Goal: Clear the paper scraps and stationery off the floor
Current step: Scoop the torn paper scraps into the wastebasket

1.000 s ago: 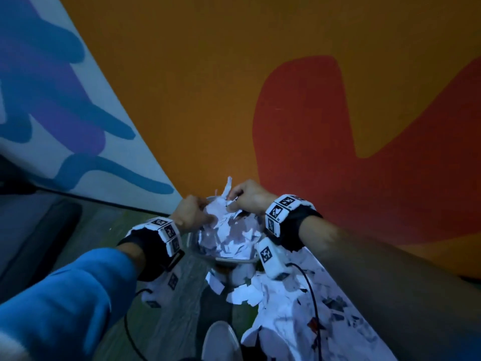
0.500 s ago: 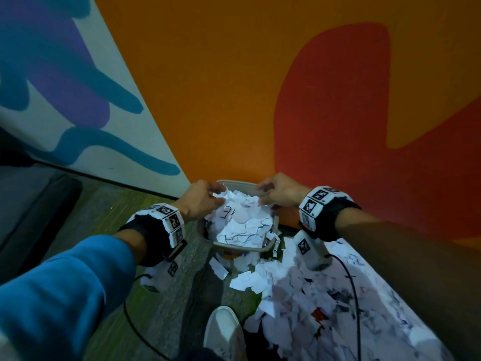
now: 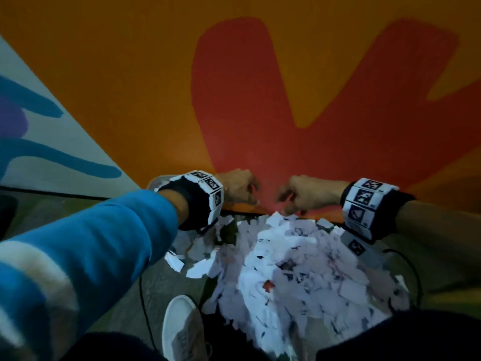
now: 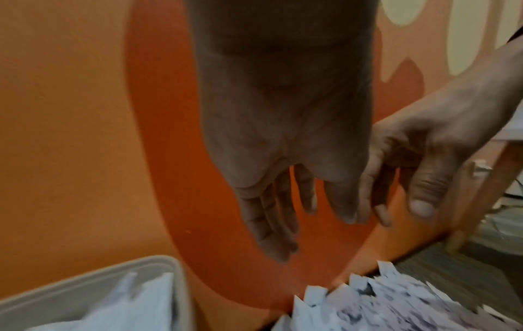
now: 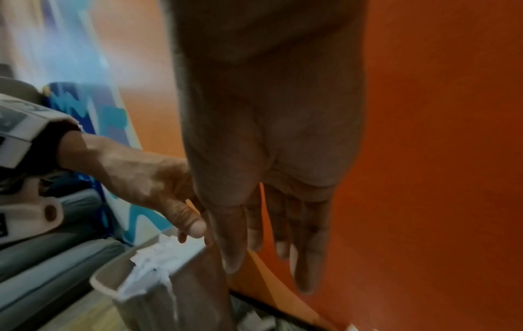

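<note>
A big heap of white paper scraps point(image 3: 286, 269) lies on the floor against the orange wall. My left hand point(image 3: 239, 187) and right hand point(image 3: 299, 196) hover side by side just above its far edge, both empty. In the left wrist view my left hand point(image 4: 297, 224) hangs with straight fingers over the gap between the grey bin point(image 4: 158, 266) and the scraps point(image 4: 396, 306). My right hand point(image 5: 271, 257) also hangs loose with straight fingers. The bin point(image 5: 107, 284) holds crumpled paper and is mostly hidden behind my left forearm in the head view.
The orange and red wall point(image 3: 260, 100) stands directly behind the hands. My white shoe point(image 3: 182, 327) and a black cable point(image 3: 145, 308) lie at the near edge of the heap. A wooden furniture leg point(image 4: 467, 212) stands to the right.
Both hands let go of the paper they pressed into the bin and moved right, over the heap on the floor. The head has leaned forward and down.
</note>
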`<state>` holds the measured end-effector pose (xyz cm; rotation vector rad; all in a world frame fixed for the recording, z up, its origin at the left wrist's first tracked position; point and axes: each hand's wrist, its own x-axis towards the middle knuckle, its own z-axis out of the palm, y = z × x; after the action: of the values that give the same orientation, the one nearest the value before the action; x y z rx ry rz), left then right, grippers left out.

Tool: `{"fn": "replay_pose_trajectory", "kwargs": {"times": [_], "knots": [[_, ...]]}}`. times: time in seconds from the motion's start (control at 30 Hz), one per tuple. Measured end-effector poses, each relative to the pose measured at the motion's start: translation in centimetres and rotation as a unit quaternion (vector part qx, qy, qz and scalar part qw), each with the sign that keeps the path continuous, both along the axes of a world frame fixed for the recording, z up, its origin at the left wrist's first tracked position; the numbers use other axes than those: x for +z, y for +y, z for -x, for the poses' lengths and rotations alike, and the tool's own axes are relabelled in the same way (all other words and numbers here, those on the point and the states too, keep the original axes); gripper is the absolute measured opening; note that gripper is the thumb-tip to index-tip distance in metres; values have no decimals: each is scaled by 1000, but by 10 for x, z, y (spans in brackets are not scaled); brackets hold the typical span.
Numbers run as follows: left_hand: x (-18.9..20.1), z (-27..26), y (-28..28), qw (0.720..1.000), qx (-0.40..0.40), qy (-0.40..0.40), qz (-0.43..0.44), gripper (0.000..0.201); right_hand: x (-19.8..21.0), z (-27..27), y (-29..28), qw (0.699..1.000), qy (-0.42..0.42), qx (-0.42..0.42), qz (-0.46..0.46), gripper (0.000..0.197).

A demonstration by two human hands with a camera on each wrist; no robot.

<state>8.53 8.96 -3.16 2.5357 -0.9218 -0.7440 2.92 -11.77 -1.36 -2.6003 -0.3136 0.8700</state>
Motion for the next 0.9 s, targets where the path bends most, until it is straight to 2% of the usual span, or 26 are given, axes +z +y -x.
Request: {"fn": "replay_pose_trajectory", "kwargs": {"times": [0.07,0.17,0.3,0.4,0.5,0.57,0.63,0.7,0.8,0.9], "knots": [[-25,3,-36,999,-24,26,-23,43,-30,15,-40,999,41,-16,15,37],[-78,12,-86,997,-17,71,-38,60,-80,37,-90,994,88,-53,48,48],[-147,28,-133,994,-16,89,-57,80,-151,56,-146,987,119,-88,63,61],[-190,33,-149,992,-14,95,-77,90,-202,66,-178,979,121,-155,62,72],[-236,25,-157,988,41,110,-102,120,-246,69,-203,960,93,-258,46,94],[-258,20,-158,986,82,102,-103,133,-274,65,-213,940,66,-333,28,112],[-278,16,-161,983,113,96,-107,132,-313,58,-226,925,37,-377,16,133],[-296,16,-164,982,112,101,-113,125,-340,50,-225,921,38,-386,18,142],[-317,21,-172,981,96,126,-108,122,-351,41,-198,933,47,-358,8,130],[-330,26,-185,983,87,87,-137,113,-358,36,-173,952,32,-303,32,119]]}}
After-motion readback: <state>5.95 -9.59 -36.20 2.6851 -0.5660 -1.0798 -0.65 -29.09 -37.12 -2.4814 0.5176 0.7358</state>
